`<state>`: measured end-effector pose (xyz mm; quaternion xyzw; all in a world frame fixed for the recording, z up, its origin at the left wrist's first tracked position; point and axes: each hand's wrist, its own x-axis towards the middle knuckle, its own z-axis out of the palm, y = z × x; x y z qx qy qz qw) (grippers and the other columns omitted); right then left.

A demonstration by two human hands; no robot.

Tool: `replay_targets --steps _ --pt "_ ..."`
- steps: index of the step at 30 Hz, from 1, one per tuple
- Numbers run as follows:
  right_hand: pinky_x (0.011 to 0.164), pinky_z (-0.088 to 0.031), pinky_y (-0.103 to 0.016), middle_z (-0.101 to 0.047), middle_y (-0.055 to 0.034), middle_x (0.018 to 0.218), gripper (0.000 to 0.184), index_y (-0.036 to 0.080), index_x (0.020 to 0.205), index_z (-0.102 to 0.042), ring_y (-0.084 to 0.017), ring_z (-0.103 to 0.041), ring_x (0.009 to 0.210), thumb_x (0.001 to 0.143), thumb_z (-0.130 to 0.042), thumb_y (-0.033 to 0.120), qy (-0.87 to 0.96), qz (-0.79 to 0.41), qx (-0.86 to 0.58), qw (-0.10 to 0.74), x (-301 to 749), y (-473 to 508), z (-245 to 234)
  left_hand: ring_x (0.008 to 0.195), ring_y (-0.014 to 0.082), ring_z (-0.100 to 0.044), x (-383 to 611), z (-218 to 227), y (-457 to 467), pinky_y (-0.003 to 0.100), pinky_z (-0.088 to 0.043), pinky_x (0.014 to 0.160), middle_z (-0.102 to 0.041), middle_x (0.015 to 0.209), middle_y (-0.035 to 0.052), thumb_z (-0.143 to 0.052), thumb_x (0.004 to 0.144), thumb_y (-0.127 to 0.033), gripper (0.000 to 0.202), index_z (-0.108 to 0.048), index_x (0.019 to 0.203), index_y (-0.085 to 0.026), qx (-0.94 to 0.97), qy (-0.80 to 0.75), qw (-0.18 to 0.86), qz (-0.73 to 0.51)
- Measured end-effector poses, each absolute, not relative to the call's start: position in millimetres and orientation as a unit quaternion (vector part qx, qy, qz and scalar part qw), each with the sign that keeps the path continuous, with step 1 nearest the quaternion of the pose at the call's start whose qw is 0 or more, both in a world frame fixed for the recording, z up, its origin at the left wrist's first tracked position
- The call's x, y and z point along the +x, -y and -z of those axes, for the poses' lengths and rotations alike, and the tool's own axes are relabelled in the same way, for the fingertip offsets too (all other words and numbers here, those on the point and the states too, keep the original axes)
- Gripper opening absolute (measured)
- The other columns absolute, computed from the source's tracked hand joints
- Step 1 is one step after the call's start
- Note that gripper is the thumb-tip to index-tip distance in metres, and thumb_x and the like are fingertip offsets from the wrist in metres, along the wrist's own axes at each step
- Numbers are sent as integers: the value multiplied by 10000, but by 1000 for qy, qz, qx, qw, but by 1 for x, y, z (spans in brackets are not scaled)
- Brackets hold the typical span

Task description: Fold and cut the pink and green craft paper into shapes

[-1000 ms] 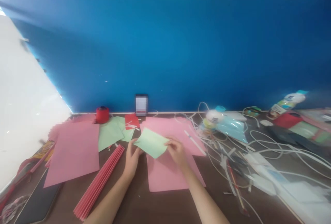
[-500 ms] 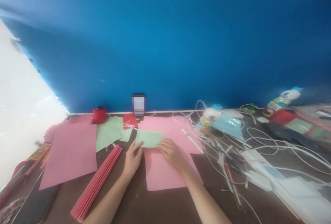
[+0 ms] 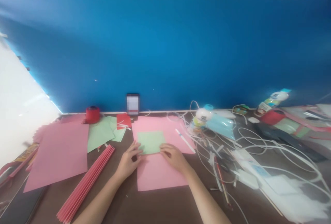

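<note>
A small light-green sheet of paper [image 3: 151, 142] lies over pink paper [image 3: 159, 175] in front of me. At its lower left corner my left hand [image 3: 130, 159] holds the edge between thumb and fingers. My right hand [image 3: 175, 157] pinches the lower right corner the same way. The fingertips cover both of those corners. To the left of my left hand lies a pleated, folded strip of pink paper [image 3: 86, 184]. A white strip [image 3: 184, 140] rests on the pink paper beyond my right hand.
Pink sheets [image 3: 59, 151], green sheets [image 3: 100, 134], a red tape roll [image 3: 92, 114] and a red piece [image 3: 123, 120] lie left. A phone-like device [image 3: 133, 105] leans on the blue wall. Bottles [image 3: 202, 116], tangled white cables [image 3: 271, 145] and a power strip [image 3: 252, 163] crowd the right.
The green paper now shows taller, its near edge closer to me. Both hands keep to its lower corners. The whole view has shifted slightly, so things appear further left.
</note>
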<state>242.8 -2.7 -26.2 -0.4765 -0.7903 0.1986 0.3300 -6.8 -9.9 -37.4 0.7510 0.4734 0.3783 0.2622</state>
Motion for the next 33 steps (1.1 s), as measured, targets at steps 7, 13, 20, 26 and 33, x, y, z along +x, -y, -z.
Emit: replay_targets --steps 7,13,20,26,33 --pt "896 -446 -384 -662 -51 964 114 219 781 -670 -198 -588 966 789 -560 247 773 -232 -481 342 245 2 25 1137 234 -496 -6 33 11 413 -408 953 -630 1037 81 -504 805 -273 186 -677 789 -205 754 -491 256 -354" --pt "852 -450 -352 -608 -45 911 105 210 730 -616 -178 -558 928 803 -542 225 774 -238 -474 346 246 3 21 1109 234 -517 -1 27 14 394 -416 938 -644 999 81 -505 794 -268 164 -643 748 -191 742 -510 241 -363" --pt "805 -482 -335 -539 -93 1026 126 176 697 -580 -197 -536 978 790 -548 255 719 -270 -513 383 246 -1 27 1073 236 -544 3 27 11 385 -411 937 -637 1043 100 -499 789 -320 212 -610 672 -181 716 -561 219 -353" --pt "853 -448 -389 -544 -97 994 95 175 731 -580 -218 -545 930 762 -581 265 709 -223 -535 402 247 -5 32 988 212 -551 0 24 -1 376 -425 887 -625 993 76 -484 799 -328 254 -568 606 -184 748 -534 205 -336" --pt "851 -446 -396 -532 -96 1002 91 192 804 -563 -231 -531 965 752 -579 266 697 -210 -546 415 243 -5 32 985 221 -515 0 31 -4 391 -420 875 -603 993 79 -490 795 -304 221 -545 615 -189 760 -521 179 -345"
